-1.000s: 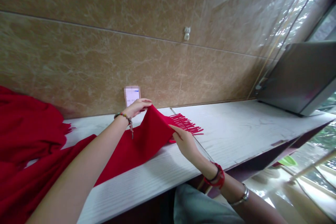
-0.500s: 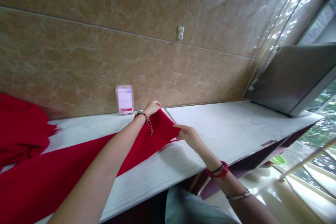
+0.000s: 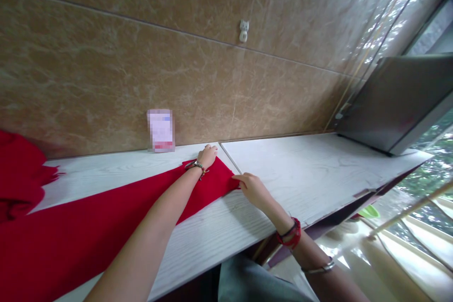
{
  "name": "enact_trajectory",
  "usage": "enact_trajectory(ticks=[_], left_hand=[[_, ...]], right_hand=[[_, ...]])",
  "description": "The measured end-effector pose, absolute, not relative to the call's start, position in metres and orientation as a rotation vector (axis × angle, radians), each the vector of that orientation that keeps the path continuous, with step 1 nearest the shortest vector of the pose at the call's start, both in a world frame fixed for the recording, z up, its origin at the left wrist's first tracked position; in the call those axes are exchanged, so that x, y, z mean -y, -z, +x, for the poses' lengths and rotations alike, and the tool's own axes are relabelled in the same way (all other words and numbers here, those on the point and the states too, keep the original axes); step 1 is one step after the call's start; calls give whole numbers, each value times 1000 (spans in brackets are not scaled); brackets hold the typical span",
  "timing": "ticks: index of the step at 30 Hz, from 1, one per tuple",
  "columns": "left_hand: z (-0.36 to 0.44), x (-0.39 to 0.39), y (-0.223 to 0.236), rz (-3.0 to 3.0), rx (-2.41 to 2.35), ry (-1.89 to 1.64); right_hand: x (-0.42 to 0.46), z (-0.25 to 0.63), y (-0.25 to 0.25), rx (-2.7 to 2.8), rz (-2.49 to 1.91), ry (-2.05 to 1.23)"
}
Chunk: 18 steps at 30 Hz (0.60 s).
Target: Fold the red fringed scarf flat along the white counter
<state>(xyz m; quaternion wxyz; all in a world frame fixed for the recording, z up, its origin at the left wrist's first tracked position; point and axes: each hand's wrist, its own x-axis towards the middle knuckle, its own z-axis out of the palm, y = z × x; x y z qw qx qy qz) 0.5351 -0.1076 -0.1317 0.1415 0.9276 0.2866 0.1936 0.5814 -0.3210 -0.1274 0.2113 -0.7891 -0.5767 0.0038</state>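
A long red scarf [image 3: 106,217] lies flat along the white wood-grain table [image 3: 300,174], running from lower left to its end near the middle. My left hand [image 3: 207,155] rests closed on the far corner of the scarf's end, fingers pinching the cloth. My right hand [image 3: 252,188] presses on the near corner of the same end, fingertips pinched at the edge. The fringe is hidden, folded under.
More red cloth [image 3: 17,179] is heaped at the far left of the table. A small blurred card [image 3: 161,130] leans on the brown tiled wall [image 3: 177,56]. A grey slanted box [image 3: 399,99] sits at the right end. The table's front edge runs by my lap.
The scarf's end, held up with its fringe showing, has been folded back and laid flat on the table. Both hands came down onto its corners.
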Motion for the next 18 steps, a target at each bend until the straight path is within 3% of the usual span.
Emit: enact_trajectory(ticks=[5, 9, 13, 18], left_hand=[[519, 116, 114, 2768, -794, -542], [479, 122, 110, 2828, -797, -445], [444, 125, 129, 2854, -831, -146], [445, 133, 141, 2877, -686, -184]], right_hand=[[327, 575, 120, 1691, -2322, 64], [321, 572, 110, 1770, -2159, 196], [293, 564, 109, 1918, -2039, 81], [273, 561, 123, 2049, -2189, -18]])
